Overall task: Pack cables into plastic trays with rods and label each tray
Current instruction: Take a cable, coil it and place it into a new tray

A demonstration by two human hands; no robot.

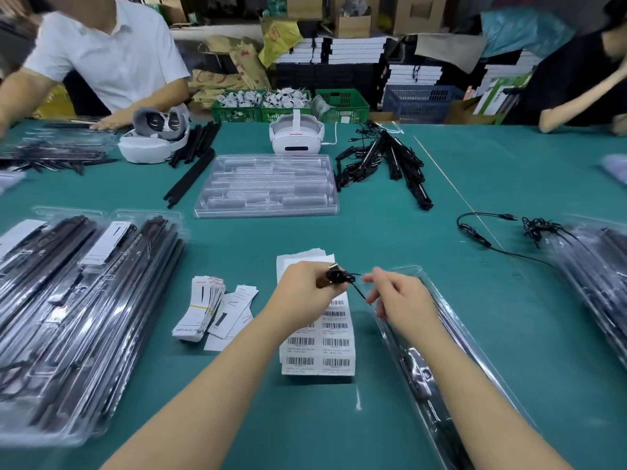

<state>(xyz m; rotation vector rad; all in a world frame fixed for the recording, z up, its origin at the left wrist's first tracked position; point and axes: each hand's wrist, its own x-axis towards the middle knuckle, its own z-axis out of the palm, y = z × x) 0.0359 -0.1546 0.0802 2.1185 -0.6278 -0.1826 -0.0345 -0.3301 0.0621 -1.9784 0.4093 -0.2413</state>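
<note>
Clear glossy plastic tray [475, 351] nearest. Left hand [305, 293] grip clamps coiled black cable [334, 276]; right hand [400, 296] pinches its thin strand. Barcode label sheet [334, 351] on worktop [390, 232], print unreadable.

Your picture is bright, with soft light and almost no shadows. The plastic trays [84, 300] shine with glare. The edges bend and look blurry.

Barcode sheet [334, 337] print illegible, partly behind hands [305, 293].
</note>
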